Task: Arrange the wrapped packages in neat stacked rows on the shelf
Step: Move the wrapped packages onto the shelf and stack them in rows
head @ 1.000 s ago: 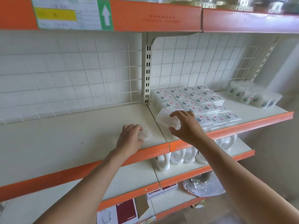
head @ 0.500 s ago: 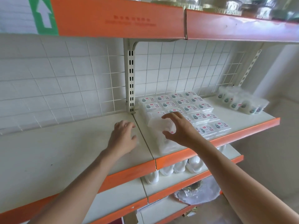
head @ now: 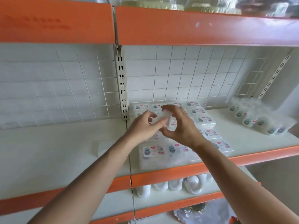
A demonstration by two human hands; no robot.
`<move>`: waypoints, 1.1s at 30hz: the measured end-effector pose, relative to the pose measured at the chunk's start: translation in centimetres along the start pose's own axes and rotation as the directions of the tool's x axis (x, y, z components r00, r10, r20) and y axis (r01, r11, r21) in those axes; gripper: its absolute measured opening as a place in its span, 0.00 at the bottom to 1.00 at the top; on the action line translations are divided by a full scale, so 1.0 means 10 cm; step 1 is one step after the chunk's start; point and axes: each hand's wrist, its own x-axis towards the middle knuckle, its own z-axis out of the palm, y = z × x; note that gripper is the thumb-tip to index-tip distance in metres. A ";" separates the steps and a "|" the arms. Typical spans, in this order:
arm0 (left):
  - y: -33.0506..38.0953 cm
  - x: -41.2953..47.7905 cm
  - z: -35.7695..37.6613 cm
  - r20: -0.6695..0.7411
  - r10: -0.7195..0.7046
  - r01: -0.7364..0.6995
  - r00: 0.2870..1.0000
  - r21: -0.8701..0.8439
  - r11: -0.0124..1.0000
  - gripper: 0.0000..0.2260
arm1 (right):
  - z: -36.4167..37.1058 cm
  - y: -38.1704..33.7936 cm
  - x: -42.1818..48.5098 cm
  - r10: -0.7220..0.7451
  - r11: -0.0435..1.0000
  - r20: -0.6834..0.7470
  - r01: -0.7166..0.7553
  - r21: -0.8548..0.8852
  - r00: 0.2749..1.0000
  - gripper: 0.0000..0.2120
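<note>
Packages (head: 205,122) lie in flat rows on the white shelf (head: 242,139), right of the metal post (head: 122,88). Your left hand (head: 140,128) and your right hand (head: 182,128) meet just above them, fingers curled around one small clear package (head: 163,116) held between both hands. One more white pack (head: 103,148) lies alone on the left part of the shelf.
</note>
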 end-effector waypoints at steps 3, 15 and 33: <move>0.25 0.05 0.22 0.012 -0.083 0.084 0.996 -0.170 0.982 0.22 | -0.18 0.22 0.02 -0.049 0.997 0.004 0.049 0.064 0.999 0.29; 0.58 0.14 0.96 -0.120 -0.156 0.098 0.980 -0.390 0.916 0.08 | -0.64 0.87 -0.10 -0.109 0.993 0.213 0.094 0.077 0.971 0.37; 0.64 0.50 1.25 -0.148 -0.147 0.071 0.978 -0.430 0.900 0.07 | -1.04 1.21 -0.25 0.200 0.955 0.241 -0.244 0.169 0.950 0.23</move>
